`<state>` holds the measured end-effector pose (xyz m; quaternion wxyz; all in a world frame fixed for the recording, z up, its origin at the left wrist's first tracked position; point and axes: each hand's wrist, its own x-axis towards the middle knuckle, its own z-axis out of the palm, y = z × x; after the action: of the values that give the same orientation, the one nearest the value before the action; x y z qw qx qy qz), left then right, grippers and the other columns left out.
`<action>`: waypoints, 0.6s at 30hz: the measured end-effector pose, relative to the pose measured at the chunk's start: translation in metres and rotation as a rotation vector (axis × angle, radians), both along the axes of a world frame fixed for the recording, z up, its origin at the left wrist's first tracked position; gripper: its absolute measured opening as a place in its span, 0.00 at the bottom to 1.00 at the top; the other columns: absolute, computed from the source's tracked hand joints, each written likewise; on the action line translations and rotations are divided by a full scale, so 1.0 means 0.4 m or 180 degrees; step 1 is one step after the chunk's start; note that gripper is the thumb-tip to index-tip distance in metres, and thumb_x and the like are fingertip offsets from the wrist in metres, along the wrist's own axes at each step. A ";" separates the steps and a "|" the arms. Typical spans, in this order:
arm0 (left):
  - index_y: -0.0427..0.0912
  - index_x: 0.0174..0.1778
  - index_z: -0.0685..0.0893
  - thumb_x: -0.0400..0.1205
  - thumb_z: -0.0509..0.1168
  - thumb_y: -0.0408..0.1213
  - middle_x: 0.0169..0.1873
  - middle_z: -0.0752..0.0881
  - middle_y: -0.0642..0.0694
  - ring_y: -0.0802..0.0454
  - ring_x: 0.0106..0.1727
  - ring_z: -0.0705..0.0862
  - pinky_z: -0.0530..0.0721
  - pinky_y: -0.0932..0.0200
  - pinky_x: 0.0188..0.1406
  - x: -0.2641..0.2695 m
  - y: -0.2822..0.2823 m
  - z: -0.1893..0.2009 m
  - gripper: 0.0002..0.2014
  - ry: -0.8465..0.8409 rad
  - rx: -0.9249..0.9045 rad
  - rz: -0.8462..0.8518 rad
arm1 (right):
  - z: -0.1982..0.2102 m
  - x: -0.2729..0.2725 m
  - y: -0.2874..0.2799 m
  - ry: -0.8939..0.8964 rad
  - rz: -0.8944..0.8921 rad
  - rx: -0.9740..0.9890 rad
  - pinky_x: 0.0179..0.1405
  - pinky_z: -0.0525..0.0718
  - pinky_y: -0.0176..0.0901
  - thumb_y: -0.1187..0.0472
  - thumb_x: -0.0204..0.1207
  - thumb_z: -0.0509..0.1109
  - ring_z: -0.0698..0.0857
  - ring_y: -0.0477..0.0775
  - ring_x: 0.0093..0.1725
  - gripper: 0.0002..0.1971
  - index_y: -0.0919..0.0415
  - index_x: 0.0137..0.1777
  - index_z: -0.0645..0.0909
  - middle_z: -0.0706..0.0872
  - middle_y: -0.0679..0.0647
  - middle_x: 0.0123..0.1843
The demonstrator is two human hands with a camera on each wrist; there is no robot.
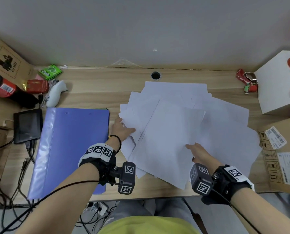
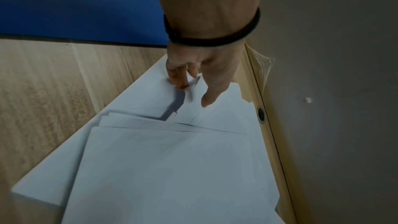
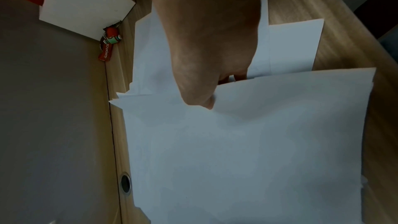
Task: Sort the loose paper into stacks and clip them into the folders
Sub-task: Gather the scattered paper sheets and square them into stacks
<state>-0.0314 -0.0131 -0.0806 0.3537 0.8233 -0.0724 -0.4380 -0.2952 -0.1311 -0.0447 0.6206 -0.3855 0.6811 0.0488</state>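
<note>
Loose white paper (image 1: 188,98) lies fanned over the middle and right of the wooden desk (image 1: 93,92), and also fills the left wrist view (image 2: 172,168). A closed blue folder (image 1: 70,146) lies flat to its left (image 2: 75,6). My left hand (image 1: 124,128) pinches the pile's left edge, thumb on top and fingers curled at the edge (image 2: 192,94). At the pile's near side, my right hand (image 1: 195,148) grips one top sheet (image 1: 166,141), thumb above and fingers beneath (image 3: 215,91). That sheet (image 3: 290,100) is raised off the others.
A white box (image 1: 276,85) and a labelled cardboard box (image 1: 284,157) crowd the right edge, with a red keychain (image 1: 247,81) beside them. A cable hole (image 1: 155,75) sits behind the paper. A small screen (image 1: 27,125), bottle (image 1: 5,90), white controller (image 1: 56,93) and cables fill the left.
</note>
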 end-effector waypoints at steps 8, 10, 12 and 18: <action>0.39 0.64 0.76 0.81 0.67 0.34 0.50 0.81 0.43 0.51 0.32 0.77 0.75 0.63 0.24 -0.003 -0.002 0.030 0.15 0.0309 -0.0133 0.0243 | -0.143 -0.059 -0.022 -0.0061 0.0362 0.0040 0.74 0.71 0.64 0.53 0.77 0.65 0.74 0.64 0.73 0.31 0.62 0.78 0.64 0.74 0.59 0.75; 0.40 0.55 0.80 0.82 0.65 0.35 0.46 0.81 0.44 0.52 0.31 0.75 0.71 0.64 0.26 0.010 0.001 0.042 0.07 0.0150 -0.0097 -0.0080 | -0.154 -0.061 -0.024 0.0011 0.0306 -0.0010 0.75 0.71 0.64 0.53 0.78 0.65 0.73 0.64 0.75 0.32 0.61 0.80 0.61 0.72 0.59 0.77; 0.38 0.55 0.84 0.82 0.66 0.36 0.47 0.83 0.46 0.50 0.40 0.80 0.74 0.65 0.32 0.023 0.007 0.055 0.09 -0.0013 -0.0018 -0.0492 | -0.086 -0.027 -0.007 0.0006 0.0199 0.0051 0.75 0.70 0.63 0.53 0.80 0.65 0.71 0.64 0.76 0.33 0.61 0.81 0.57 0.69 0.58 0.79; 0.39 0.65 0.81 0.83 0.65 0.39 0.60 0.85 0.44 0.45 0.60 0.83 0.79 0.57 0.56 0.031 0.024 0.094 0.15 0.0081 0.0072 -0.1216 | -0.029 0.015 0.029 0.0080 0.0090 -0.0126 0.71 0.74 0.61 0.61 0.83 0.62 0.78 0.64 0.66 0.26 0.64 0.78 0.60 0.76 0.61 0.67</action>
<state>-0.0189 -0.0035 -0.0432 0.2558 0.7929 -0.2181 -0.5083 -0.2893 -0.1197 -0.0563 0.6035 -0.4067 0.6841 0.0489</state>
